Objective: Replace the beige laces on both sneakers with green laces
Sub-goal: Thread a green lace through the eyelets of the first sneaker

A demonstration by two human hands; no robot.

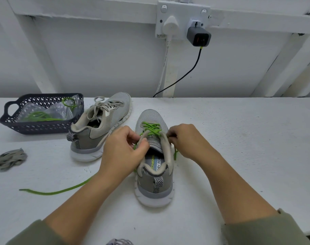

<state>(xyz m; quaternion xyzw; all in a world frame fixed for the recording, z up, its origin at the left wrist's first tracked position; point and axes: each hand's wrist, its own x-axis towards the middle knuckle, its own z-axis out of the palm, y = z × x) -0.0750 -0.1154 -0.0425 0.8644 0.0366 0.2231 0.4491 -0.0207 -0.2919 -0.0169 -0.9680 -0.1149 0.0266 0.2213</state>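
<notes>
A grey sneaker (155, 181) stands heel toward me at the table's middle, its lower eyelets crossed with a green lace (150, 129). My left hand (123, 149) grips the sneaker's left collar and pinches the lace there; the lace's long free end (58, 191) trails left across the table. My right hand (186, 140) pinches the lace's other end at the right eyelets. The second grey sneaker (101, 124) stands to the left, still tied with beige laces (99, 101).
A dark blue basket (42, 128) at the back left holds more green lace (39, 115) in clear plastic. A removed beige lace (9, 159) lies bundled at the left edge. A wall socket with a black charger (198, 36) and cable hangs behind the white table (239, 138).
</notes>
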